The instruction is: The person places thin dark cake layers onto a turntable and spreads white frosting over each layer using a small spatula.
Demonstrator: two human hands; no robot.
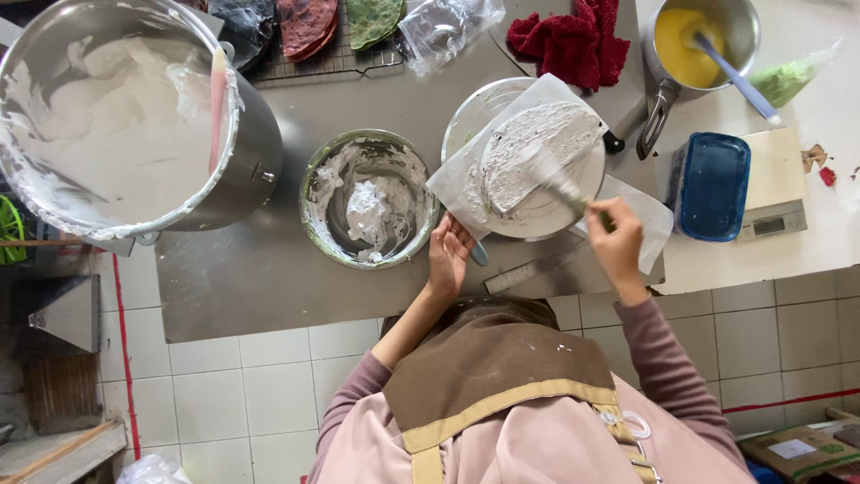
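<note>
My right hand (616, 237) grips the handle of a palette knife (557, 182) whose blade lies on a round cake layer (536, 152) covered in white cream. The layer sits on a turntable (528, 220) over a sheet of white paper (452, 184). With fingers spread and nothing in them, my left hand (450, 253) rests at the near left edge of the paper and turntable. Just left of it stands a steel bowl (367, 199) smeared with white cream.
A large steel mixing bowl (116, 116) of cream with a pink spatula stands far left. At the back are a rack (322, 54) of coloured layers, a plastic bag (443, 27) and a red cloth (569, 40). A saucepan (699, 40) of yellow mix, a blue tub (712, 184) on scales and a ruler (537, 269) are at right.
</note>
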